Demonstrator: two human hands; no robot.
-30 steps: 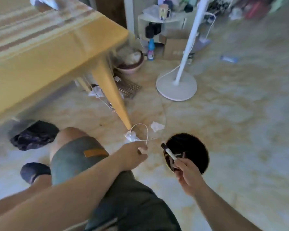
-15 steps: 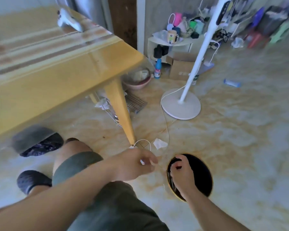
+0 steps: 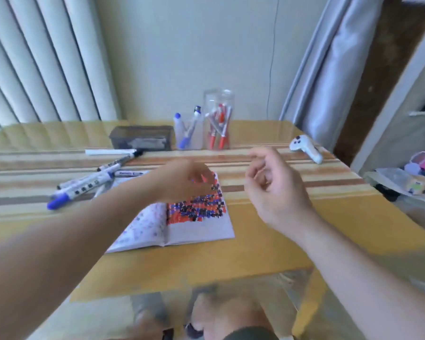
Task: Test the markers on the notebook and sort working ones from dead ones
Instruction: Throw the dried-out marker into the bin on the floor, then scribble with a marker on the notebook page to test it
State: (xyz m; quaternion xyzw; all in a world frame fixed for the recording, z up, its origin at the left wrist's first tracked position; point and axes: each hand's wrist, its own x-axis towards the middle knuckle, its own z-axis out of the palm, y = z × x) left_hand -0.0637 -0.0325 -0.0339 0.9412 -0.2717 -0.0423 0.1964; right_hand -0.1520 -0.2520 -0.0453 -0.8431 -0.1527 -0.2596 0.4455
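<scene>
So nearest us, both arms reach out over the yellow striped surface. The right hand hangs in the air, fingers loosely curled with nothing in them. The left hand is blurry above the open notebook, honestly can't tell if it's gripping anything. The notebook's right page is packed with red, blue and black scribbles. Off to the left a bunch of loose markers lie in a heap. Further back there's a dark box, a clear cup with blue markers, a jar of red markers, and a white controller on the right.
</scene>
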